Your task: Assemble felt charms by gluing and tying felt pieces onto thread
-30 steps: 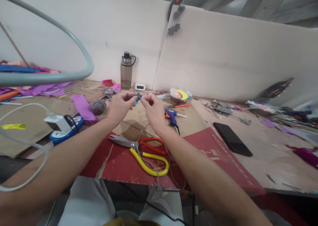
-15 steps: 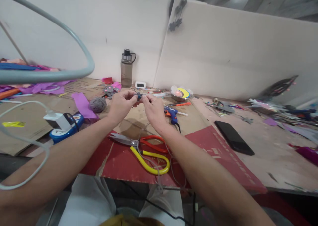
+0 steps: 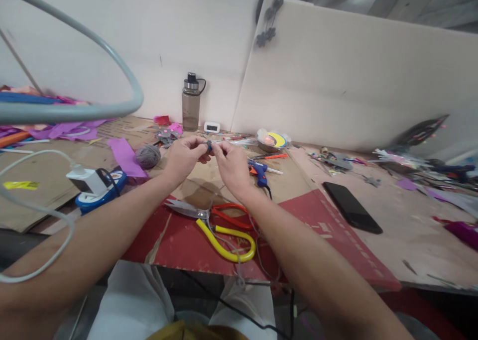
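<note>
Both hands meet above the middle of the work surface. Between the fingertips is a small dark grey piece point(image 3: 209, 146), too small to name surely. My left hand point(image 3: 185, 156) pinches it from the left, fingers curled. On its right side, my right hand point(image 3: 232, 166) is closed, thumb and forefinger pressed together at the piece. Thin grey yarn point(image 3: 212, 195) hangs below the hands and trails over the scissors point(image 3: 224, 243), which lie open with one red and one yellow handle. A ball of grey yarn point(image 3: 148, 156) rests left of my left hand.
Beyond my right wrist lies a blue glue gun point(image 3: 260, 173). A black phone point(image 3: 351, 207) is farther right. A water bottle point(image 3: 190, 106) and small white digital display point(image 3: 212, 127) stand at the back. A blue power strip point(image 3: 100, 195) with a white charger sits left; a pale tube point(image 3: 123, 71) arches overhead.
The hands stay nearly in place, with slight finger movement at the grey piece. The whole view has shifted very slightly.
</note>
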